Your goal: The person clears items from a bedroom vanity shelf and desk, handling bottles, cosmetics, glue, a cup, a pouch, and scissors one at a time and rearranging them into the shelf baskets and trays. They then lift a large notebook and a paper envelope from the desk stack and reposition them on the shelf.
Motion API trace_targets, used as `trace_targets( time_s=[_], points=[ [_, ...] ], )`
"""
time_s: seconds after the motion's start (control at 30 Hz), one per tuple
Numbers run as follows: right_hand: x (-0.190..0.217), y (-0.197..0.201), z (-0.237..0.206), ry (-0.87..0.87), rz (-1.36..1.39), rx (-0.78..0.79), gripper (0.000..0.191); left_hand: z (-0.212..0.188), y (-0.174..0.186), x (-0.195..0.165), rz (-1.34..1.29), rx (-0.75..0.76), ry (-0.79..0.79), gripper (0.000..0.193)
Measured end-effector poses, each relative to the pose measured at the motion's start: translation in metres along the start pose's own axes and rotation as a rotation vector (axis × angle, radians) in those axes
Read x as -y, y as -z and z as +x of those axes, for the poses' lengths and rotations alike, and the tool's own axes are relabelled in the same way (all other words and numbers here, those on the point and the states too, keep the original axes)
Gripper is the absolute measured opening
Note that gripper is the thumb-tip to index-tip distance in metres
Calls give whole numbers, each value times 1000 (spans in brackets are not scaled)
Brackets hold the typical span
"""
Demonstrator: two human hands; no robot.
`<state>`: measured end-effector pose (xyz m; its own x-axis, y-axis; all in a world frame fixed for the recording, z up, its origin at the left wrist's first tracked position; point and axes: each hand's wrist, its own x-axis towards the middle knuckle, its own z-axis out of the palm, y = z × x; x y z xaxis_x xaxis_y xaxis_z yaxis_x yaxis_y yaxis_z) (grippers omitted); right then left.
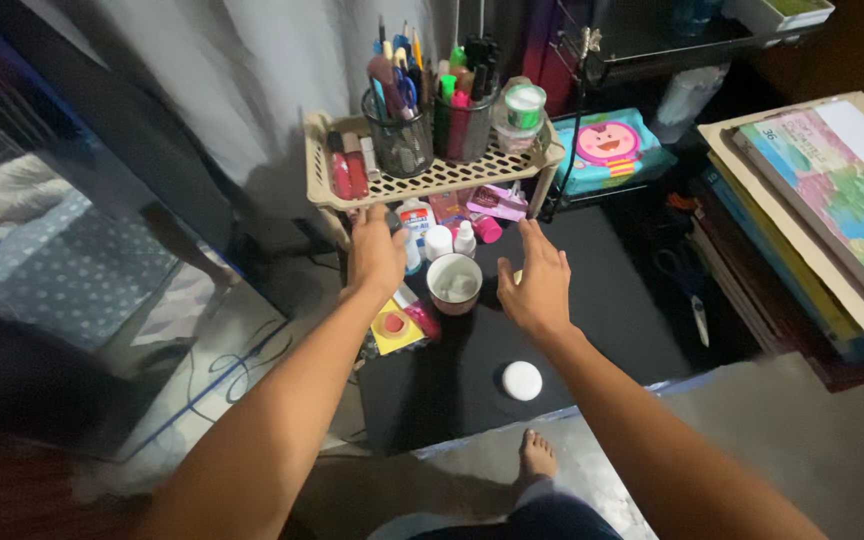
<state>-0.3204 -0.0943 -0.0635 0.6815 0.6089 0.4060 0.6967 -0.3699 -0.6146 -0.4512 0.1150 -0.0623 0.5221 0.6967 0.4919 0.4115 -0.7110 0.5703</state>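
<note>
Left grip: the left hand (376, 255) reaches forward with its fingers spread and holds nothing; the fingertips lie at the front edge of the beige perforated rack (327, 190), and whether they touch it cannot be told.
Right grip: the right hand (535, 285) is flat and open, fingers apart, palm down, empty, hovering just above the dark surface.
Between the hands: a small round open jar (454, 283) with a brownish rim and pale contents stands upright on the table (602, 310), nearer the right hand, touching neither.
Lid: a white round cap (522, 380) lies flat on the table nearer the person, well apart from the jar, just beside the right forearm.
By the left wrist: a yellow packet (393, 327) with a red disc on it, at the table's left edge.
Under the rack: a white glue bottle (415, 222), small white bottles (449, 241) and a pink pack (498, 202), crowded together.
On the rack: two mesh pen cups (399, 140) full of pens and markers, red tubes (344, 168), a clear tub with a green-and-white lid (523, 108).
Table: low, black, matte.
Room: pale curtain behind; stacked books (832, 200) to the right; scissors (687, 285) by them; grey floor with a bare foot (537, 455) below the table edge.
</note>
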Motion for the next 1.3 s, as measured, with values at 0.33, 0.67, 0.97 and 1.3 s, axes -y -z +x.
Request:
trace_targets(
  time_s=[0.33, 0.67, 0.97, 1.3],
  points=[
    [83, 13, 9, 161, 205, -121, 68, 36, 67, -50, -139, 110, -195, 38],
    [110, 59, -6, -88, 214, 51, 56, 27, 62, -103, -526, 489, -35, 43],
    [99, 76, -15, -32, 251, -31, 55, 31, 30, -100, -600, 379, -208, 55],
    [50, 78, 8, -200, 496, 18, 43, 39, -1, -134, -1056, 682, 101, 36]
  ],
)
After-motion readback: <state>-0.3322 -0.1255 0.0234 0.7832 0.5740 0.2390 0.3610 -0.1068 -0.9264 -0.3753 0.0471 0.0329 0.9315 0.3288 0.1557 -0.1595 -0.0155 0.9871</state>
